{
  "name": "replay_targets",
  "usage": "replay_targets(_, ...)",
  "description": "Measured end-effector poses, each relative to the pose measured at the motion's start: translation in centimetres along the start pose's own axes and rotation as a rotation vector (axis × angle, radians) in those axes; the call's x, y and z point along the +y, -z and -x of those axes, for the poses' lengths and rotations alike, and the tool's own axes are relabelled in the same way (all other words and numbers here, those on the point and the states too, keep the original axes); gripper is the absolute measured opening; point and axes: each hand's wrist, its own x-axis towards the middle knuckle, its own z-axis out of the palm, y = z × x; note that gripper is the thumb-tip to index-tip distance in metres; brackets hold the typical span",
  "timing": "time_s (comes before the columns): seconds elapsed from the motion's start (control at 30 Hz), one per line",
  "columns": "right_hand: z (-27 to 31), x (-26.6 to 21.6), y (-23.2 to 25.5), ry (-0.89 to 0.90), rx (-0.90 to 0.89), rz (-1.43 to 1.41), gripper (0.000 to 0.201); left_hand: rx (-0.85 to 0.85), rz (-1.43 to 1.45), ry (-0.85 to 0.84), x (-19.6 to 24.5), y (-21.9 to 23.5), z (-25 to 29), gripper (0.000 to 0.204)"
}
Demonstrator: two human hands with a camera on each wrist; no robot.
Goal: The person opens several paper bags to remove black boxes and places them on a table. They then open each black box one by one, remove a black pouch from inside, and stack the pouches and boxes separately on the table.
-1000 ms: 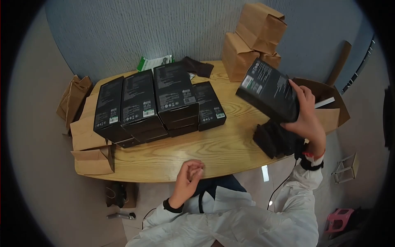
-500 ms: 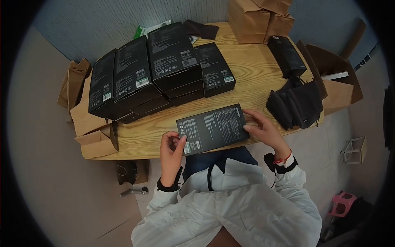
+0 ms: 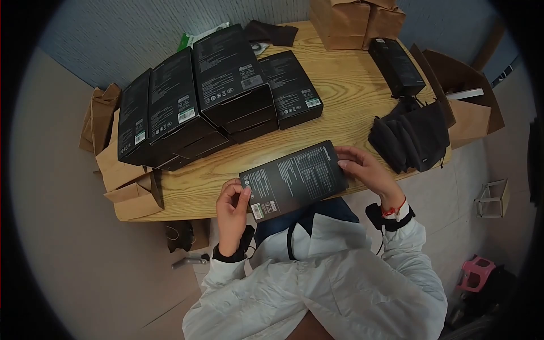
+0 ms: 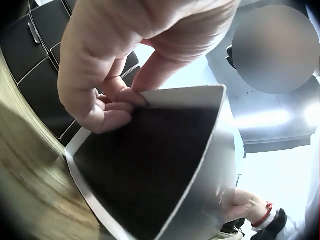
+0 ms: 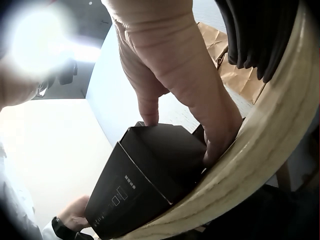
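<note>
Between both hands, over the table's front edge, a black printed box (image 3: 289,181) lies with its text face up. My left hand (image 3: 231,214) grips its left end, thumb on top. In the left wrist view that end is an open sleeve (image 4: 212,170) with pale rims and a dark hollow inside, and the fingers curl over its rim. My right hand (image 3: 371,174) pinches the other end. From the right wrist, the end of an inner box (image 5: 165,150) sticks out past the sleeve's edge, between thumb and fingers.
Stacked black boxes (image 3: 226,68) fill the table's left side. At right are dark cloth pouches (image 3: 411,136), another black box (image 3: 396,68) and an open cardboard box (image 3: 470,116). Brown paper bags (image 3: 354,25) stand at the back; more paper packaging (image 3: 136,195) lies at the left edge.
The right hand has brought the black box from the table's right side to the front, where the left hand has taken its other end. Since then the inner box shows further out at the right.
</note>
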Motion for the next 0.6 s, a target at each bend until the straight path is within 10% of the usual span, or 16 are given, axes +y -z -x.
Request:
replay_targets(0.17, -0.6, 0.4, 0.2, 0.005, 0.005, 0.128, 0.060, 0.035, 0.136, 0.207, 0.0, 1.3, 0.3, 0.013)
replay_targets(0.6, -0.2, 0.1, 1.0, -0.049, 0.151, -0.122, 0.064, 0.078, 0.179, 0.092, -0.3, 5.0, -0.9, 0.009)
